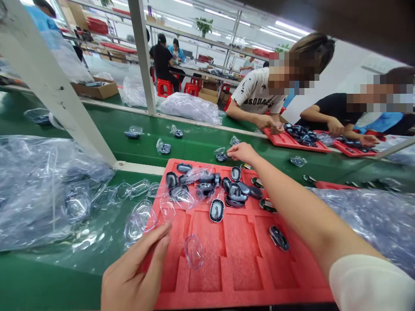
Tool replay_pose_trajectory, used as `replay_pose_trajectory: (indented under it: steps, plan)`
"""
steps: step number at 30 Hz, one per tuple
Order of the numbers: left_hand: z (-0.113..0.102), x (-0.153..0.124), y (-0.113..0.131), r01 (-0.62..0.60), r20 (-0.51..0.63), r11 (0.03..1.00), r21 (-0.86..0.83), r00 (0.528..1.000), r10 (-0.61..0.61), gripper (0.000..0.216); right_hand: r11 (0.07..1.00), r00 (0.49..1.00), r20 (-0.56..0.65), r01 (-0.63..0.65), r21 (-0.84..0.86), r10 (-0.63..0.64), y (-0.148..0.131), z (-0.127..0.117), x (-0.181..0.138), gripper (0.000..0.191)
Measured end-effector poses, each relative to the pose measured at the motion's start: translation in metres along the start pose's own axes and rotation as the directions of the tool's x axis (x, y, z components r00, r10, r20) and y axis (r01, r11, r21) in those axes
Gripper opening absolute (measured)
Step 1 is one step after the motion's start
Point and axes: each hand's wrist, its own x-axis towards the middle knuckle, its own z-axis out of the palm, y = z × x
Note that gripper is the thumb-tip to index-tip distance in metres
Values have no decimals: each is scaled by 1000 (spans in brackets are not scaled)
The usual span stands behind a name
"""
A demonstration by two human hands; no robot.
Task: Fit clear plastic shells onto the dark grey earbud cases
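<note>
My right hand (241, 152) reaches far over the red foam tray (240, 268) to the green belt. Its fingertips are pinched together at a dark oval piece in a clear shell (221, 154) lying on the belt. My left hand (136, 272) rests at the tray's near left edge, with its fingers stretched and nothing seen between them. An empty clear shell (193, 250) lies on the tray just right of that hand. Several dark oval pieces (235, 190) and more clear shells are heaped at the tray's far end.
Clear plastic bags of shells (42, 190) lie to the left, and another bag (372, 220) to the right. Wrapped pieces (164, 148) dot the green belt (194, 142). A white post (55, 86) slants down at the left. Two people work over red trays (292, 140) across the belt.
</note>
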Motion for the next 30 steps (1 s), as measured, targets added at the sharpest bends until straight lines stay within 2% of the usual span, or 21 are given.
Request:
replay_pose_trajectory:
  steps: [3, 6, 8, 10, 12, 14, 16, 18, 20, 22, 24, 26, 28, 30]
  plan:
    - [-3, 2, 2, -3, -6, 1000, 1, 1000, 3, 21, 984, 994, 35, 107, -144, -103, 7, -20, -18, 9]
    - [5, 5, 7, -22, 12, 997, -73, 1000, 23, 19, 952, 977, 58, 213, -222, -205, 11, -27, -36, 17]
    - [14, 8, 14, -24, 56, 992, -122, 998, 31, 18, 929, 961, 31, 273, -250, -274, 8, -27, -48, 18]
    - [28, 12, 24, 61, 128, 971, -230, 991, -32, 20, 906, 937, -2, 337, -256, -349, -2, -24, -64, 16]
    - [45, 17, 38, 241, 228, 860, -451, 962, -150, 30, 879, 906, -3, 411, -244, -424, -19, -17, -90, 15]
    - [65, 19, 52, 412, 372, 652, -636, 905, -208, 42, 829, 852, 29, 516, -218, -523, -39, -5, -124, 15]
    - [83, 18, 64, 536, 514, 456, -710, 838, -185, 48, 733, 750, 60, 657, -177, -658, -57, 8, -162, 19]
    - [92, 13, 70, 587, 587, 375, -717, 799, -131, 48, 679, 686, 76, 727, -101, -724, -67, 19, -195, 24]
    - [91, 5, 69, 590, 596, 372, -716, 795, -113, 48, 702, 702, 57, 712, -17, -710, -64, 24, -215, 26]
    - [79, -1, 61, 555, 554, 407, -726, 822, -133, 47, 754, 754, -11, 657, -6, -657, -51, 23, -218, 22]
    - [61, -4, 50, 483, 463, 463, -743, 871, -167, 45, 787, 789, -54, 602, -133, -612, -33, 21, -209, 17]
    - [43, -6, 40, 440, 402, 506, -742, 896, -189, 41, 765, 795, -30, 570, -300, -605, -16, 23, -192, 16]
    - [31, -7, 34, 424, 381, 509, -749, 904, -192, 35, 727, 794, 20, 567, -387, -608, -7, 32, -175, 20]
    - [26, -9, 31, 426, 399, 509, -748, 901, -169, 29, 713, 786, 35, 577, -398, -617, -6, 42, -161, 23]
